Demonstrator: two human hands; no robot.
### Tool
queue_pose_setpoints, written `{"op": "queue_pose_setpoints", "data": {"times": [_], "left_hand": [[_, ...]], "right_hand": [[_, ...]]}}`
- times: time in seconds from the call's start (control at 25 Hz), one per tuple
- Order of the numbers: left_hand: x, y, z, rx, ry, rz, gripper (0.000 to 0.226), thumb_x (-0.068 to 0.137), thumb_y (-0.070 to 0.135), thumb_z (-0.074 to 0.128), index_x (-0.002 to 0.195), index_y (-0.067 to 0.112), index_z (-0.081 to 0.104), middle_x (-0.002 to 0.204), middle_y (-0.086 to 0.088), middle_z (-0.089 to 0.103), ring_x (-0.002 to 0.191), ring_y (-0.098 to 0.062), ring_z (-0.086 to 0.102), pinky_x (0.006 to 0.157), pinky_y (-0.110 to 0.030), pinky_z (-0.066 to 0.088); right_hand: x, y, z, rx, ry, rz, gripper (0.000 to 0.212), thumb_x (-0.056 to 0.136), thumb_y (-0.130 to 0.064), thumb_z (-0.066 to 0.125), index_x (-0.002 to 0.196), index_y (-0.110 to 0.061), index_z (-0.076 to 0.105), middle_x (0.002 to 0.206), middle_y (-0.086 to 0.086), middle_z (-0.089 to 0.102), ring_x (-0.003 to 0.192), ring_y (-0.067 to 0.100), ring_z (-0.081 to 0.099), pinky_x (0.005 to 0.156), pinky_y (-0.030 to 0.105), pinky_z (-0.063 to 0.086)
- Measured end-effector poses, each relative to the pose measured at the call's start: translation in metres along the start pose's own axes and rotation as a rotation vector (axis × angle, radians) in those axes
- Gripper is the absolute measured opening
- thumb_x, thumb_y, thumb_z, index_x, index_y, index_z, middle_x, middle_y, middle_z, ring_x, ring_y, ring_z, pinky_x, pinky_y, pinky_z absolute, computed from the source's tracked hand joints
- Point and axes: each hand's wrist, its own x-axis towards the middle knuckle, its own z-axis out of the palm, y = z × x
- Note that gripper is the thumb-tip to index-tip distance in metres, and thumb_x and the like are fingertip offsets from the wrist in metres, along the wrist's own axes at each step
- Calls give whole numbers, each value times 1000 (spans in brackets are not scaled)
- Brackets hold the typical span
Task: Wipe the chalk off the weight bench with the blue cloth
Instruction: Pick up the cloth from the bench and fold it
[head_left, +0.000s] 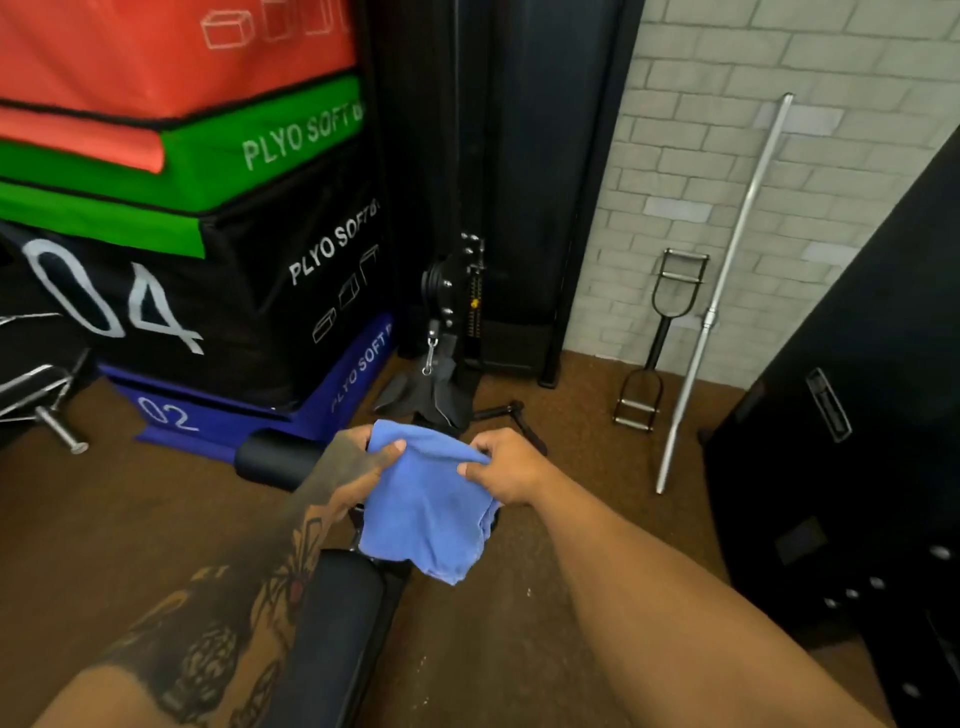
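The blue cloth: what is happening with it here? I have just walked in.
A person holds the blue cloth up with both hands. The left hand pinches its upper left corner and the right hand pinches its upper right edge, so it hangs in the air over the end of the black weight bench. It does not seem to touch the pad, so wiping has not yet begun. Stacked plyo soft boxes stand at the left, and a steel bar leans on the brick wall.

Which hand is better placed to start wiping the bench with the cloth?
Left, probably. Both pinch the blue cloth, but the left hand and its forearm are over the black bench pad, while the right hand and arm are over the floor beside it.
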Motion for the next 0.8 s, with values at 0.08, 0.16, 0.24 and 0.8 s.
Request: {"op": "queue_pose_setpoints", "data": {"times": [0.08,0.16,0.24,0.8], "left_hand": [[40,-67,-5,10,-305,-9,46,93,-7,52,127,19,64,114,-2,72,106,-14,66,89,-37,53],[74,-151,4,-28,-402,-164,45,85,12,73,116,43,66,105,15,73,99,-7,67,90,-50,52],[83,-201,20,90,-59,-304,66,48,66,85,98,25,72,95,2,74,93,-23,70,86,-51,54],[132,-205,62,516,252,-366,28,90,29,62,99,2,60,100,-18,65,97,-39,59,78,-39,44]], "right_hand": [[21,20,24,-14,1,44,25,87,-17,62,65,-16,51,72,10,53,65,19,49,61,34,42],[43,41,45,-14,11,111,24,85,-15,60,64,-15,49,69,9,51,64,19,47,61,36,42],[65,64,66,-9,19,188,23,85,-14,58,63,-16,50,64,4,49,63,18,47,60,35,43],[146,148,99,-32,136,463,33,95,-26,55,126,-13,56,127,15,57,115,36,55,94,46,48]]}}
